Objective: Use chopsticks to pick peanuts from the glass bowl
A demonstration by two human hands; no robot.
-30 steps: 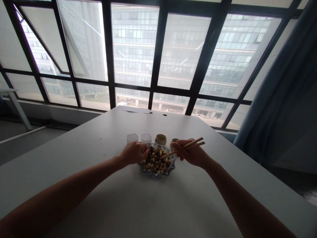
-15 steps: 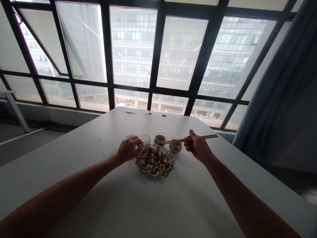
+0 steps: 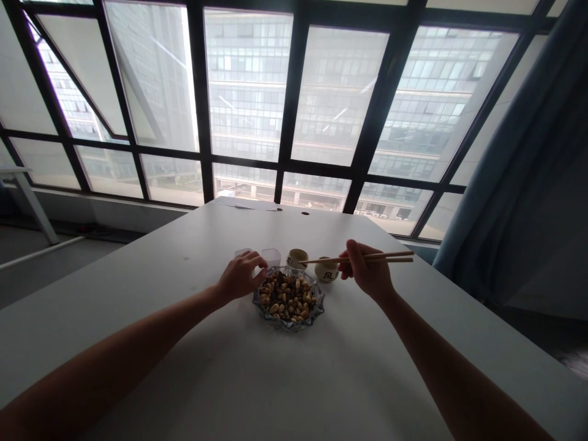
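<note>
A scalloped clear glass bowl (image 3: 287, 326) holds peanuts (image 3: 298, 300) mixed with dark, slender seeds. At its left rim is my left hand (image 3: 241, 275), fingers bent over the edge. My right hand (image 3: 367, 269) grips a pair of wooden chopsticks (image 3: 399, 254), pointing left. Their tips lie at the mouth of a small cream cup (image 3: 291, 260) behind the bowl; whether they touch it, I cannot tell. Beneath the shafts sits a second small cup (image 3: 327, 274) with a dark written character, right of the first.
Two clear plastic containers, one (image 3: 271, 257) just behind the bowl and another (image 3: 241, 252) partly hidden by my left hand, stand on the white table (image 3: 285, 386). Paper sheets (image 3: 255, 206) lie at the far edge, before large windows. A blue curtain (image 3: 500, 171) hangs at right.
My right hand has shifted slightly, and the chopsticks' rear ends have spread apart and moved a little right. Their tips have also moved slightly right. My left hand stays at the bowl.
</note>
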